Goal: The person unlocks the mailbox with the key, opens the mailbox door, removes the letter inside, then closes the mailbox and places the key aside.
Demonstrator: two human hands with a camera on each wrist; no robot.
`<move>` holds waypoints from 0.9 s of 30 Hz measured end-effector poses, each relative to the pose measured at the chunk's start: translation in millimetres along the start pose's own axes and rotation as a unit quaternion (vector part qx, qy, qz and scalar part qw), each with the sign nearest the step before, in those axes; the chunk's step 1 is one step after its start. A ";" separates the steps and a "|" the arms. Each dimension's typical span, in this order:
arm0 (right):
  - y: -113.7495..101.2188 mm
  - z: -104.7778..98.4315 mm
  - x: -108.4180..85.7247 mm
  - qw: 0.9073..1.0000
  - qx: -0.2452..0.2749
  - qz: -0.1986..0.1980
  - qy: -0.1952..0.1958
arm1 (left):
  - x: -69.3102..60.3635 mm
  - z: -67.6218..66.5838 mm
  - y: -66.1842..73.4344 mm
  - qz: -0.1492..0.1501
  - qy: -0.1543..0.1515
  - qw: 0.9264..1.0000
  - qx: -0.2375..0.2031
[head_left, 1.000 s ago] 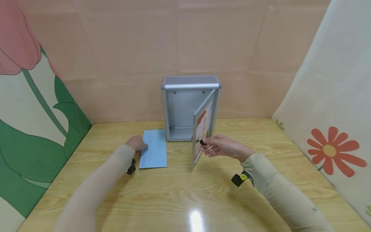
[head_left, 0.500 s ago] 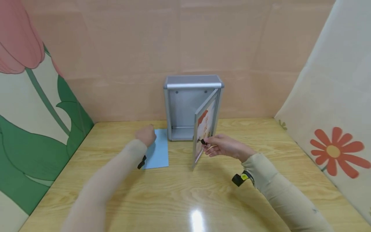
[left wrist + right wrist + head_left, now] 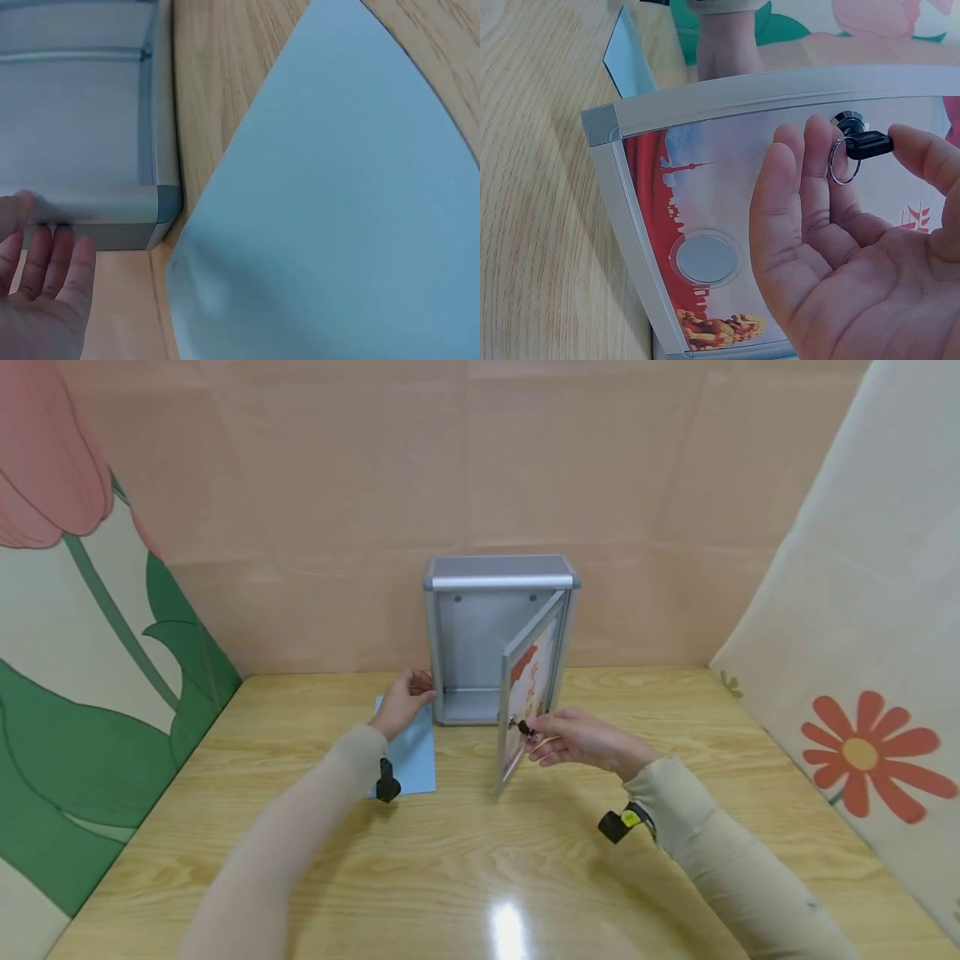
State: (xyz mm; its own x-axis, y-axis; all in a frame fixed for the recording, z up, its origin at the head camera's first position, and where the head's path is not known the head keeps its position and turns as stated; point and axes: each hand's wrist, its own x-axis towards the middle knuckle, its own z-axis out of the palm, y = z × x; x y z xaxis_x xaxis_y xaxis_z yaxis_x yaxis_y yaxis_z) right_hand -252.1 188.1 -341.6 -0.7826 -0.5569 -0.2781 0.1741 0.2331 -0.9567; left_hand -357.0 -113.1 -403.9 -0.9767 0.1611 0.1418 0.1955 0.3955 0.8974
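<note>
A silver metal box [image 3: 498,570] stands upright with its hinged front door [image 3: 529,672] swung out to the right. My left hand [image 3: 405,703] is at the box's left side wall. In the left wrist view, its thumb lies on the front rim and its fingers lie against the outer side. My right hand [image 3: 576,742] pinches the black head of a key [image 3: 870,145] between thumb and forefinger. The key sits in the door's lock [image 3: 847,120], with a metal ring [image 3: 845,169] hanging from it. A blue sheet [image 3: 416,758] lies left of the box, partly under my left hand and wrist.
The box stands on a wood-grain table [image 3: 450,868], close to a plain peach backdrop [image 3: 330,510]. Flower-printed hangings flank the table, with a tulip [image 3: 48,452] at left and a red flower [image 3: 862,752] at right. Box and door separate my two hands.
My left hand has left the blue sheet's left edge and moved right and away from me, to the box's left side. The right hand stays on the key; the door has hardly moved.
</note>
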 end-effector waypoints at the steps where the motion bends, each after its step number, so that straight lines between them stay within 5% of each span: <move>1: -0.1 0.2 0.2 1.000 -0.001 -0.001 -0.001 | -0.2 0.7 -0.4 -0.001 0.003 1.000 0.003; 14: -6.0 8.7 10.7 0.999 0.033 0.003 -0.005 | 0.5 1.6 -1.5 -0.003 0.005 1.000 0.014; 27: -19.9 25.8 53.2 0.999 0.046 -0.007 0.029 | 0.9 2.8 -3.3 0.006 0.009 1.000 -0.001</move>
State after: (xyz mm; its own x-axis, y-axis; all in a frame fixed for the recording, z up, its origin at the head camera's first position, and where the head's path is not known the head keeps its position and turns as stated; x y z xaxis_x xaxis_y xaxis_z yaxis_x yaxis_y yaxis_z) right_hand -281.7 133.2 -339.6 -0.8186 -0.5110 -0.2623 0.2150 0.1510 -0.9649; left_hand -358.3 -111.7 -407.9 -0.9758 0.1500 0.1593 0.2067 0.3925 0.8962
